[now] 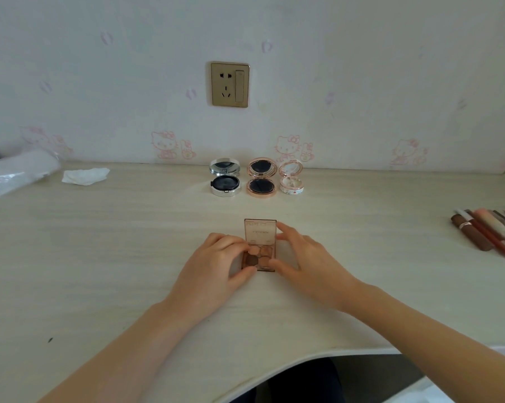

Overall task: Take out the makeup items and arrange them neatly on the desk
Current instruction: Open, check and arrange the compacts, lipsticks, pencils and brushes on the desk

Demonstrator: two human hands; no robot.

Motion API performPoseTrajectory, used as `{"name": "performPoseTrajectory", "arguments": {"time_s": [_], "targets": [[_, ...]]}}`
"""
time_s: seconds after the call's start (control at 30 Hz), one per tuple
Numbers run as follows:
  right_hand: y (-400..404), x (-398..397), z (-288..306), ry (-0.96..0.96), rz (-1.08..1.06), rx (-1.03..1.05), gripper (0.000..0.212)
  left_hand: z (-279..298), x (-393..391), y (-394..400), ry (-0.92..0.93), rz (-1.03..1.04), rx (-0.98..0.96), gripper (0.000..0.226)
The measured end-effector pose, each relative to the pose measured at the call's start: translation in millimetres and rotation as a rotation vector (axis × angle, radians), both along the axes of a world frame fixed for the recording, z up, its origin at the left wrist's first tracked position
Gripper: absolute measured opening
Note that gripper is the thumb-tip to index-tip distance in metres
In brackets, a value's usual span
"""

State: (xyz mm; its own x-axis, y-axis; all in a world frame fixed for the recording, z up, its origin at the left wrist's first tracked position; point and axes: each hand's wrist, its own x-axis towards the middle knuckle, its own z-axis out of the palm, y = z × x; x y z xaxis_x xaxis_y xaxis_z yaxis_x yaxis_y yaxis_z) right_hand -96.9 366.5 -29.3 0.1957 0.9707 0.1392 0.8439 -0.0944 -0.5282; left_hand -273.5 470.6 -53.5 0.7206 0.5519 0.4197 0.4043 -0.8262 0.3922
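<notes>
Bare forearms (no sleeves), dark trousers

Open eyeshadow palette (260,247) between both hands

Tabletop (100,257): pale cream, faint wood grain. Eyeshadow palette (259,248): translucent rose-brown lid, four brown and copper pans. Silver compact (225,178), black inside. Rose-gold compact (261,178), dark inside. Small compact (292,178): white and pink, patterned rim. Lip tubes (489,232) at right edge: brown, red-brown, peach, white. Wallpaper (361,68): off-white, pink cartoon cats. Socket plate (230,84): gold.
</notes>
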Motion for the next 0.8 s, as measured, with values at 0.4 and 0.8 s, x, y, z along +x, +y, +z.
{"name": "performPoseTrajectory", "arguments": {"time_s": [0.4,0.8], "targets": [[0.2,-3.1,5.7,-0.008,0.058,0.104,0.043,2.3,1.4,-3.0,0.009,0.028,0.026,0.049],[-2.1,-1.4,-1.9,0.018,0.018,-0.018,0.081,1.1,-0.5,-5.5,-0.012,0.020,0.006,0.038]]}}
